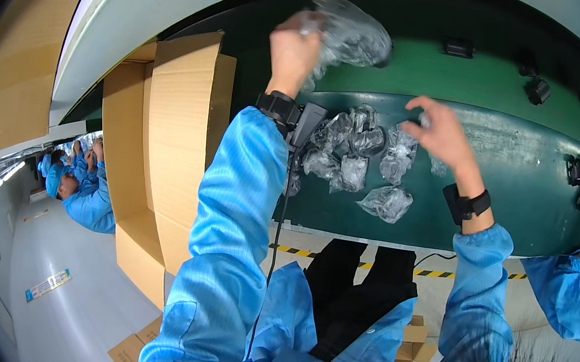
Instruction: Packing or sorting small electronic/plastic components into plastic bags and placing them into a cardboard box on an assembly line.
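Grips a clear bag in the left hand, over the green belt. Holds the right hand with thumb and curled fingers parted, near more bags on the table; hard to say if touching one. Has a box at left and black parts on the belt at right.

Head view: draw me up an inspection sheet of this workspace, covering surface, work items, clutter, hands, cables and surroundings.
Surface: green bench top, glossy, partly covered.
Work items: plastic-wrapped parts clustered near the middle; clear plastic bag held above the bench.
Clutter: loose black parts toward the right; open cardboard box at left.
Hands: left hand grips the bag, blurred; right hand open near the wrapped parts, contact unclear.
Cables: thin dark cable beside the left sleeve.
Surroundings: people in blue at left and right.
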`<state>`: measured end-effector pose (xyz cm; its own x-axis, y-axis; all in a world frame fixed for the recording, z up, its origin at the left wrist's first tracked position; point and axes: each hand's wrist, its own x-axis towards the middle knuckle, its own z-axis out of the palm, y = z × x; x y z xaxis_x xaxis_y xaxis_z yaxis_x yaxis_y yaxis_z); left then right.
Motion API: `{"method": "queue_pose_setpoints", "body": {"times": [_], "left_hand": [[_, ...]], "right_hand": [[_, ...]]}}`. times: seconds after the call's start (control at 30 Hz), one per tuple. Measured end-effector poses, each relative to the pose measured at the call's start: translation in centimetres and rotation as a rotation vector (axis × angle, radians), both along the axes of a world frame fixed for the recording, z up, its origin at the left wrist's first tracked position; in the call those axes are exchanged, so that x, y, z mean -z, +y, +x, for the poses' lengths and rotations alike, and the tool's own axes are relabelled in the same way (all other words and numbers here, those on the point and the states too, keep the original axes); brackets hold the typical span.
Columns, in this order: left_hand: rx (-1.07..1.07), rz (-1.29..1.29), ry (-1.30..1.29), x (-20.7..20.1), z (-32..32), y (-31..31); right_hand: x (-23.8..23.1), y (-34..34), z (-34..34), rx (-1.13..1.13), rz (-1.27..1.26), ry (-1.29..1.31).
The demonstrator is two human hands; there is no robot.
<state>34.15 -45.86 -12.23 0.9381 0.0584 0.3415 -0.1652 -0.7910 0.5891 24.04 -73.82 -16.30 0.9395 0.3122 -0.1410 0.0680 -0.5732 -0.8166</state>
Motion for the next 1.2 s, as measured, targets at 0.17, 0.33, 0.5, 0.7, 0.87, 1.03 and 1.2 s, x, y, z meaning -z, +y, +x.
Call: {"method": "queue_pose_setpoints", "body": {"times": [0.17, 0.33, 0.5, 0.7, 0.87, 1.03, 1.2], "left_hand": [[-0.248, -0.551, 0.189, -1.1, -0.7, 0.9], [-0.159, -0.651, 0.316, -2.8, -2.5, 0.6], [0.236, -0.377, 0.401, -4.7, -4.8, -2.1], [0.478, -0.114, 0.366, -4.7, -6.7, -4.0], [0.228, -0.306, 0.357, -3.4, -4.9, -1.5], [0.084, -0.201, 0.426, -3.4, -3.1, 0.0], [0.19, -0.453, 0.496, -2.2, -2.5, 0.9]], "right_hand": [[4.1, -0.1, -2.2, -0.015, -0.316, 0.04], [4.8, -0.1, -1.8, 0.563, 0.892, 0.402], [2.2, 2.2, 0.3, 0.477, 1.167, 0.637], [1.0, 8.2, 2.3, 0.629, 1.388, 0.809], [-0.1, 9.6, 3.7, 0.335, 1.12, 0.945], [-1.2, 8.5, 4.2, 0.344, 1.016, 0.773], [-1.3, 10.3, 5.4, 0.272, 1.059, 0.534]]}}
